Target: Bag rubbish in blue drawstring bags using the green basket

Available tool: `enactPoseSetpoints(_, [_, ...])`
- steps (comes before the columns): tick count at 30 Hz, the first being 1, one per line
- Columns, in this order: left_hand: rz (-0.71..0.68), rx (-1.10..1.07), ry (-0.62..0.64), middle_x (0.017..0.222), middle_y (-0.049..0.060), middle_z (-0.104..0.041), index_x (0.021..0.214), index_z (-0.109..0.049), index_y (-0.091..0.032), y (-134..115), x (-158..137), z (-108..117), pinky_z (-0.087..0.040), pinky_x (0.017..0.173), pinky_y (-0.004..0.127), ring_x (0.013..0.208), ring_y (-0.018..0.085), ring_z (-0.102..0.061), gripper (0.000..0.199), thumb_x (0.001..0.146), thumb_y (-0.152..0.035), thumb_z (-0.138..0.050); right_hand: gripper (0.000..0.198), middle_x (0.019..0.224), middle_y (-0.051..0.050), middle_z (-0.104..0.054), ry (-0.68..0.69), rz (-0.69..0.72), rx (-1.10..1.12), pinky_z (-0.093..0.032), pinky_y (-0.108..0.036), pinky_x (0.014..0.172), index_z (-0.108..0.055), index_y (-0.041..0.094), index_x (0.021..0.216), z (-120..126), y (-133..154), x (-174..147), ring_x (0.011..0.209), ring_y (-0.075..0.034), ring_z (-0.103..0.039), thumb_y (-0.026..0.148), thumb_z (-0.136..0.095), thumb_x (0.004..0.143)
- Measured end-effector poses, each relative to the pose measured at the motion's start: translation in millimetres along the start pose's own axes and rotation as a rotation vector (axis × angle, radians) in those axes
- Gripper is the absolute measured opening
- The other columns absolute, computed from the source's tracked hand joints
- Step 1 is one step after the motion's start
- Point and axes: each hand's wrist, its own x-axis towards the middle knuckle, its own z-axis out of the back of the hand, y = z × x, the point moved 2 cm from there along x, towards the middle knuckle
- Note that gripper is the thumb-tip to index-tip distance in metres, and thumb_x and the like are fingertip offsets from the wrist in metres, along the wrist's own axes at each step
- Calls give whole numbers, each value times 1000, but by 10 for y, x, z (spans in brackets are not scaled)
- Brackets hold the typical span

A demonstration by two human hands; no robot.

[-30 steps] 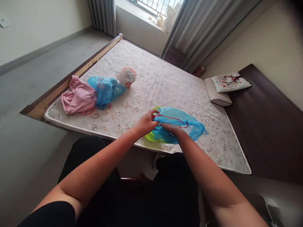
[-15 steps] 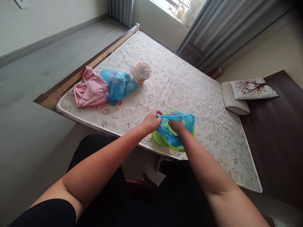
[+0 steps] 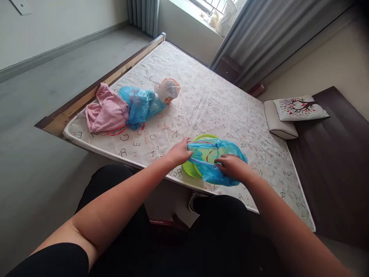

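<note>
A green plastic basket (image 3: 190,169) stands on the near edge of the mattress. Over and inside it spreads a thin blue plastic bag (image 3: 213,177) with a red drawstring. At the basket's left side, my left hand (image 3: 179,151) is closed on the bag's edge, pinching it between thumb and fingers. My right hand (image 3: 230,166) lies at the right part of the bag, its fingers curled at the bag's opening. Whatever sits at the bottom of the basket is covered by the bag.
Left on the mattress (image 3: 201,115) lie a pink towel (image 3: 106,109), another blue plastic bag (image 3: 142,105) and a clear bag with orange parts (image 3: 170,89). Two pillows (image 3: 301,107) rest by the dark headboard (image 3: 331,161). A wooden bed rail (image 3: 69,109) runs along the left.
My right hand has come out of the basket and moved right, drawing the blue bag wider across the basket's right side. My left hand still grips the bag's edge.
</note>
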Motion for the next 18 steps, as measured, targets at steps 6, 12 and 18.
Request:
enactPoseSetpoints(6, [-42,-258,-144,124,14,-78,142,-68,-16,-5,80,-58,-61,98,39,104,26,-77,47,97,-9,-60,30,122,-15,-78,-227,-394,-62,-50,-40,84,-80,20,118,-216,66,-404,108,-34,-74,44,-65,108])
enactPoseSetpoints(12, [-82,-532,-194,121,11,-72,142,-60,-15,-48,89,-104,-60,83,30,91,17,-71,50,94,-16,-72,29,113,-13,-80,-65,-604,165,-37,-34,68,-75,23,118,-415,89,-454,98,-31,-75,46,-69,102])
enactPoseSetpoints(18, [86,-230,-79,102,7,-71,156,-56,-14,41,63,-147,-59,92,38,91,23,-69,76,86,-19,-84,13,100,-12,-76,-217,-612,371,-39,-35,72,-68,22,91,-476,15,-419,89,-27,-68,23,-57,99])
